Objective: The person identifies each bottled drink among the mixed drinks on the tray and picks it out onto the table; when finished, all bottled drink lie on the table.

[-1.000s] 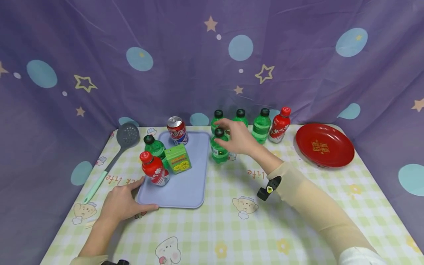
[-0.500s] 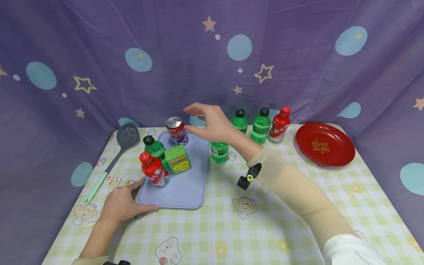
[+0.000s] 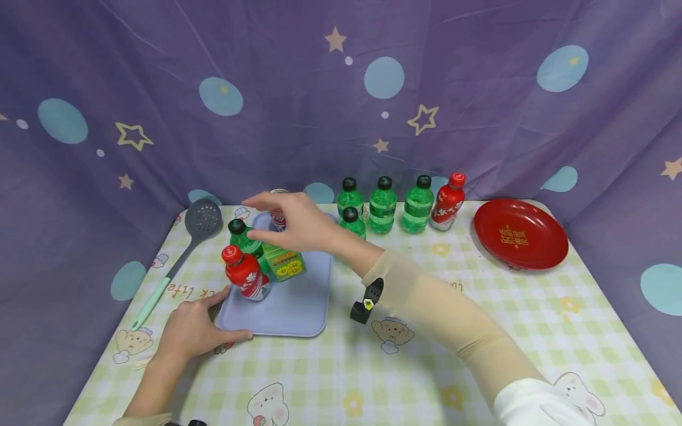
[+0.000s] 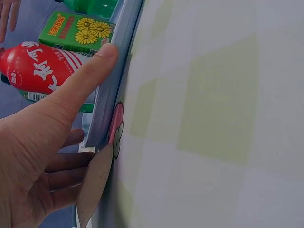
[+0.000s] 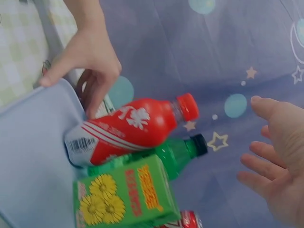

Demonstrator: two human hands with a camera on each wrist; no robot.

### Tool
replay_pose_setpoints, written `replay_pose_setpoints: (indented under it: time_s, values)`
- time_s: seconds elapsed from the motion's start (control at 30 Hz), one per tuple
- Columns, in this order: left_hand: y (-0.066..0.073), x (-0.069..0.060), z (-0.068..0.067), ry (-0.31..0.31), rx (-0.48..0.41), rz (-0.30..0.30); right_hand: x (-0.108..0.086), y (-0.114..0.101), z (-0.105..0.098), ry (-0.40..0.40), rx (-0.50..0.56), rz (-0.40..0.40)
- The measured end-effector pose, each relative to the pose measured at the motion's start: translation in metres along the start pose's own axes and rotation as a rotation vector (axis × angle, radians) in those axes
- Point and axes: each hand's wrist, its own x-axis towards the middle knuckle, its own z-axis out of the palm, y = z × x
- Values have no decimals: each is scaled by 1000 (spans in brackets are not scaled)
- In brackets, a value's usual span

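My left hand (image 3: 192, 331) holds the near left corner of a pale blue tray (image 3: 295, 307), its thumb along the front rim and fingers at the left edge. On the tray stand a red-capped bottle (image 3: 246, 276), a green soda bottle (image 3: 243, 238), a green drink carton with yellow flowers (image 3: 289, 266) and a soda can (image 3: 277, 220), partly hidden. Over these hovers my right hand (image 3: 301, 223), thumb and fingers spread apart. In the right wrist view its fingers are loose, with a gap between them and the green bottle's black cap (image 5: 199, 144).
Several green soda bottles (image 3: 382, 207) and a red bottle (image 3: 448, 201) line the back edge, right of the tray. A red plate (image 3: 549, 239) sits far right. Left of the tray lies a grey skimmer (image 3: 203, 220) with a mint handle. A purple curtain (image 3: 298, 118) hangs behind.
My right hand has moved left, away from the green bottles beside the tray, past the can, to above the drinks on the tray. My left hand keeps its place at the corner.
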Motion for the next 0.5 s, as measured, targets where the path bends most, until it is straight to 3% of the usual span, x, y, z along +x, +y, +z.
replay_pose_setpoints:
  time_s: [0.2,0.5]
  values:
    - [-1,-1,1,2,3,3,4,-6,18,-45,15,21]
    - [-3,-1,2,29,-1,20,5,-7,39,-73,5,-23]
